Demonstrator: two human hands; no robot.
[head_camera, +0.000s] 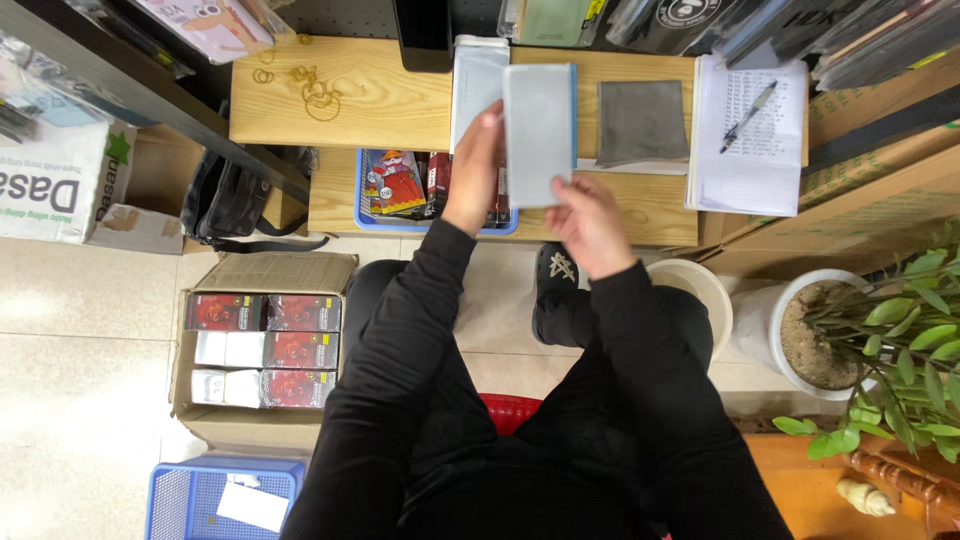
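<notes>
Both hands hold a flat pale grey-blue rectangular sleeve (539, 133) upright above the front edge of the wooden desk (390, 95). Left hand (476, 165) grips its left edge, fingers closed along the side; right hand (588, 222) pinches the lower right corner, fingers curled. A second pale sleeve (472, 85) lies on the desk just behind it. Grey cloth (642, 121) lies just right of the sleeve; paper pad with pen (752, 135) further right. Blue basket of packets (400, 187) sits below the left hand.

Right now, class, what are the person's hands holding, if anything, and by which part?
Both hands hold one flat pale rectangular panel: the left hand grips its left edge, the right hand its lower right corner.
</notes>
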